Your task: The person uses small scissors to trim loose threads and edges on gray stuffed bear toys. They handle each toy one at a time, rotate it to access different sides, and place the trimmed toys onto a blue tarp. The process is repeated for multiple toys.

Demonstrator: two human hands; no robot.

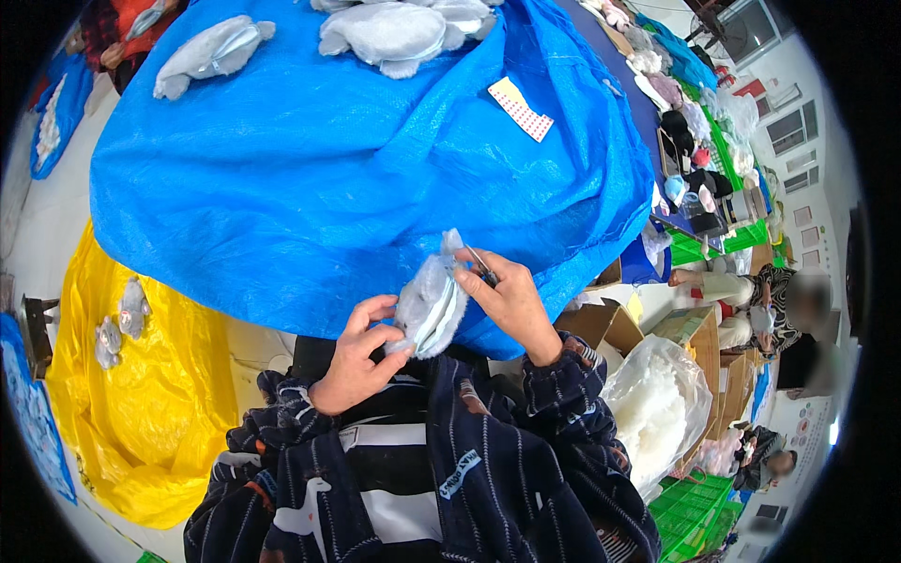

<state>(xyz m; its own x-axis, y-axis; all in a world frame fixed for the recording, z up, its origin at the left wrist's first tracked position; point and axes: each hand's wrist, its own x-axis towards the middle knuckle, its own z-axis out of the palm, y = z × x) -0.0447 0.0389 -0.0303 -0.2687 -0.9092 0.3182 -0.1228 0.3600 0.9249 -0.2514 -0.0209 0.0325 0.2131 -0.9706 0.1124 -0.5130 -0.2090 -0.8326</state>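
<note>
A grey plush toy point(427, 305) with a pale blue-white strip along its side is held up near the table's front edge. My left hand point(361, 352) pinches its lower end between thumb and fingers. By its narrow upper end, my right hand point(502, 296) is closed around a small tool point(486, 273) with a dark handle and a thin metal shaft. Most of that handle is hidden by the fingers, so its exact kind cannot be told. More grey plush toys point(389, 38) lie at the far side of the blue sheet point(282, 206), one point(214, 56) apart at the left.
A sheet of red-dotted stickers point(522, 109) lies on the blue sheet. Left, two small grey plush toys point(133, 308) rest on yellow sheeting point(141, 403). Cardboard boxes point(601, 324) and a clear bag of white stuffing point(657, 403) stand at my right. Other people sit further right.
</note>
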